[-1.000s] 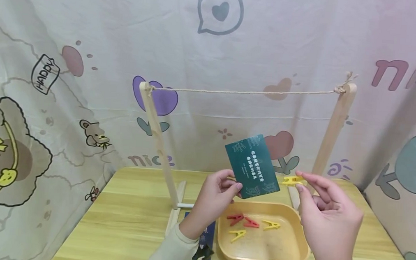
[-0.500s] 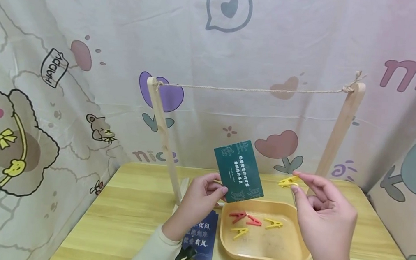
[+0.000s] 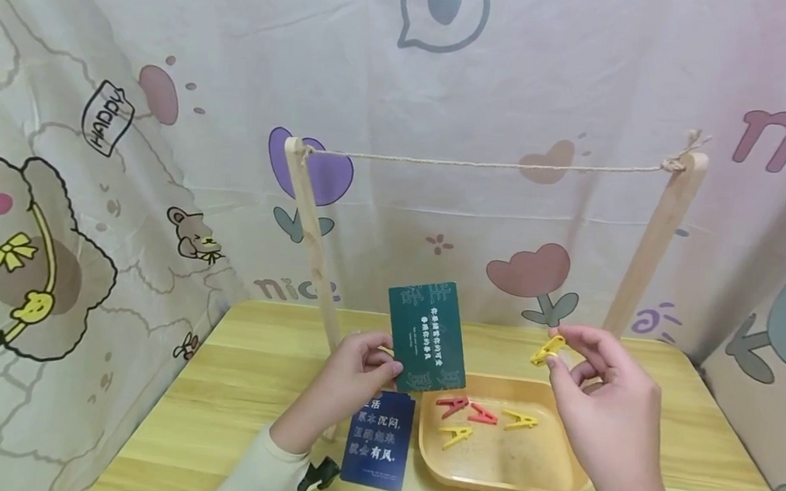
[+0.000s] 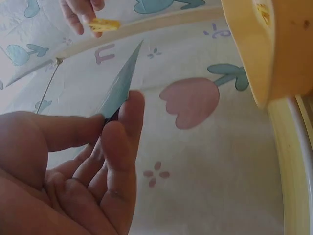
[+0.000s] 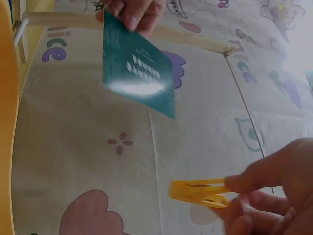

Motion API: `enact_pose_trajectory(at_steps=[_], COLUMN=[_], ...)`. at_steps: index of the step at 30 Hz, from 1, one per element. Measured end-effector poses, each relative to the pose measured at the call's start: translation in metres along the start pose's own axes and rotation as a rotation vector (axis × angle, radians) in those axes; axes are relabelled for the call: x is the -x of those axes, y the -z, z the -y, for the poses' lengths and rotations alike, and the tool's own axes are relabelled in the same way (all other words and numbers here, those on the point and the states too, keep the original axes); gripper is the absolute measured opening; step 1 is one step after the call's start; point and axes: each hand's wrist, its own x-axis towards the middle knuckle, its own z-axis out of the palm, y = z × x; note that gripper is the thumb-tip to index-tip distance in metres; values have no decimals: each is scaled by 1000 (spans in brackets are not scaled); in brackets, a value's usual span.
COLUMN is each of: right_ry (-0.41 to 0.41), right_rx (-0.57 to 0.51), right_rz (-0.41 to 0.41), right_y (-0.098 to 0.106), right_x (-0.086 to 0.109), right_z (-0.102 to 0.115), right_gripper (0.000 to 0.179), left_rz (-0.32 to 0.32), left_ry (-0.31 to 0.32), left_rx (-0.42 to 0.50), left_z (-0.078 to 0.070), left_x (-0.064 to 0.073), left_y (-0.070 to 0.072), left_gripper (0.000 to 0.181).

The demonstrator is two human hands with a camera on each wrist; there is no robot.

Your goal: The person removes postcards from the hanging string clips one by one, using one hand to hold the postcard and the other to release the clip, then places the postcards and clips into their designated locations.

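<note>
A dark green card with white writing is pinched at its lower left edge by my left hand. In the left wrist view the same card shows nearly edge-on between thumb and fingers. My right hand pinches a yellow clothespin between thumb and fingertips, to the right of the card and apart from it. The right wrist view has the clothespin near and the card farther off. Both are below the string tied between two wooden posts.
Beneath the hands a yellow tray holds several red and yellow clothespins. Left of it, blue cards lie stacked on the wooden table. The posts rise behind the hands, with a printed cloth at the back.
My left hand has moved left and down with the green card, which now stands more upright. The right hand has shifted slightly left, tilting the clothespin. More of the blue cards shows.
</note>
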Motion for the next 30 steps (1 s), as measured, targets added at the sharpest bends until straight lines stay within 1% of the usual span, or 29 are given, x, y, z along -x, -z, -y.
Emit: enact_pose_trajectory(at_steps=[5, 7, 10, 13, 16, 18, 21, 24, 27, 30], right_ry=[-31, -53, -64, -68, -81, -84, -90, -107, -118, -117], right_rx=[122, 165, 242, 296, 302, 291, 273, 261, 283, 314], right_rz=[114, 170, 261, 375, 481, 531, 580, 625, 670, 716], right_y=[-1, -1, -1, -2, -6, -9, -15, -24, -35, -47], right_x=[0, -1, -1, -4, -7, -8, -9, -10, -10, -7], right_z=[-8, -11, -16, -24, -32, -36, -40, -44, -49, -53], right_gripper=[41, 39, 38, 40, 41, 41, 40, 40, 39, 40], left_rz=[62, 85, 124, 170, 204, 221, 237, 240, 241, 250], left_ry=[20, 17, 19, 25, 46, 58, 79, 109, 127, 123], left_rx=[-18, -38, -75, -105, -125, -136, -153, -177, -213, -250], left_z=[3, 4, 2, 1, 2, 2, 3, 3, 4, 6], left_x=[5, 5, 4, 3, 3, 3, 3, 4, 5, 5], left_y=[11, 14, 16, 19, 23, 26, 30, 34, 36, 38], left_gripper=[20, 17, 16, 17, 18, 19, 19, 17, 16, 17])
